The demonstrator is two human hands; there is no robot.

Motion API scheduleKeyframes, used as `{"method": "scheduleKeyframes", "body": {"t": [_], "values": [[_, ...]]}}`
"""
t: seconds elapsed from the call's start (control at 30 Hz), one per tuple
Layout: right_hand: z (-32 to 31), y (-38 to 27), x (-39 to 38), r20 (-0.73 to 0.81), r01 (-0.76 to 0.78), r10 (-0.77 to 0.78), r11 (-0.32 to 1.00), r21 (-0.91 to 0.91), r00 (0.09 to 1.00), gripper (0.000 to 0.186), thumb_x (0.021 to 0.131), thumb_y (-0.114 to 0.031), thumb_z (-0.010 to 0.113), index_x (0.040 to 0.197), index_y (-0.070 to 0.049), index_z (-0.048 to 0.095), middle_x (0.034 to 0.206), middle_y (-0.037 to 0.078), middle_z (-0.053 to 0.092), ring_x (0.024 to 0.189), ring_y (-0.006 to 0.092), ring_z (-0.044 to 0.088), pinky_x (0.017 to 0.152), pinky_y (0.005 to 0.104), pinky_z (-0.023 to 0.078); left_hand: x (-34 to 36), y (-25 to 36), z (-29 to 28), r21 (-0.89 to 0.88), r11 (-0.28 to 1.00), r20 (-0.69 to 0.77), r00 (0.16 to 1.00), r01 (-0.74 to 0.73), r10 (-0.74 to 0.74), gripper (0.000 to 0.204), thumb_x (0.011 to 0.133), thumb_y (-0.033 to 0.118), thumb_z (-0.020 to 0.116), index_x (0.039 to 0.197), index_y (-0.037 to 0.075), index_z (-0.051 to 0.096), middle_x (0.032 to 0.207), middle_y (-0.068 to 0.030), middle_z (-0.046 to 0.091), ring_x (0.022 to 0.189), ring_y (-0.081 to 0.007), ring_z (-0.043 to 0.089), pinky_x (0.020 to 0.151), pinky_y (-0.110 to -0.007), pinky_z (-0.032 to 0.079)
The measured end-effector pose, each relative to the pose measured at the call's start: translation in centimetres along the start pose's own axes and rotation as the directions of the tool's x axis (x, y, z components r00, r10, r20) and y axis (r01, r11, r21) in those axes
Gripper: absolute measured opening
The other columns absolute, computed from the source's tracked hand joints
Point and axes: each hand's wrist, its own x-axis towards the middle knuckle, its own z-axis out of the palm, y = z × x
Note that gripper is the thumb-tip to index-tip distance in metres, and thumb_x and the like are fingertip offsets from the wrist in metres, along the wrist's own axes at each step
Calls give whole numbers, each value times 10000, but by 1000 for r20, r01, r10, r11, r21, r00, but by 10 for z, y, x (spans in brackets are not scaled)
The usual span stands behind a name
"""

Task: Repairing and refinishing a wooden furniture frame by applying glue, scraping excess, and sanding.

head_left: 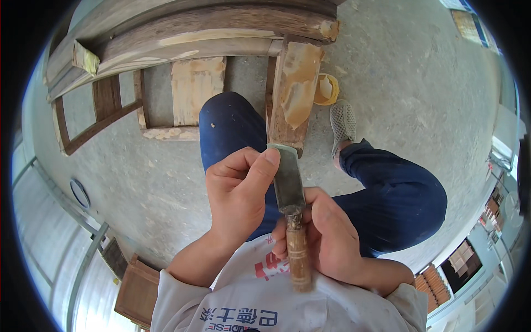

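Observation:
A wide steel chisel (289, 182) with a turned wooden handle is held upright in front of my chest, its blade pointing away from me. My right hand (331, 232) closes around the neck and upper handle, with fingers showing behind it. My left hand (243, 185) is closed at the blade's far end, the thumb pressed on the left corner near the pale edge and the other fingers curled. Just beyond the blade lies the end of a wooden board (299, 83) with tan, filler-like patches on it.
Long brown wooden beams (221, 25) cross the far side. A slatted wooden frame (105, 124) rests on the concrete floor at the left, beside a pale patched panel (196, 88). A yellow tub (327, 91) stands by my shoe (343, 124). A wooden cabinet (138, 290) is at lower left.

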Motion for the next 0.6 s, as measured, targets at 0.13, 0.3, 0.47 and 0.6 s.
{"method": "scheduleKeyframes", "body": {"t": [0.13, 0.3, 0.47, 0.6], "values": [[2, -10, 20, 62, -150, 186, 915, -373, 981, 340, 1121, -311, 402, 1152, -18, 572, 757, 143, 662, 530, 195, 577, 523, 280, 476, 3, -1, -7, 82, 997, 128, 992, 2, -13, 163, 999, 67, 674, 841, 42, 641, 829, -24, 632, 733, -69, 508, 687, -188, 431], [7, -19, 14, 39, -140, 168, 910, -390, 985, 286, 1120, -283, 430, 1117, -25, 551, 642, 88, 625, 458, 167, 531, 494, 269, 451, 13, -33, -23, 34, 954, 193, 938, -299, 287, 247, 956, 173, 746, 1122, 25, 638, 1183, -130, 644, 1035, -195, 604, 936, -314, 494], [20, -25, 10, 9, -143, 157, 919, -367, 987, 286, 1120, -284, 449, 1097, -17, 549, 651, 100, 629, 473, 158, 541, 487, 264, 442, 42, -43, -37, -42, 983, 506, 845, -179, 176, 637, 888, 330, 810, 1370, 15, 536, 1499, -185, 486, 1372, -321, 458, 1156, -442, 359], [29, -27, 15, -28, -132, 130, 928, -349, 991, 292, 1122, -287, 456, 1053, -18, 547, 641, 97, 623, 465, 155, 537, 481, 257, 440, 49, -41, -37, -12, 986, 545, 825, -167, 147, 749, 846, 423, 825, 1400, 10, 536, 1547, -197, 459, 1452, -353, 374, 1204, -471, 279]]}}
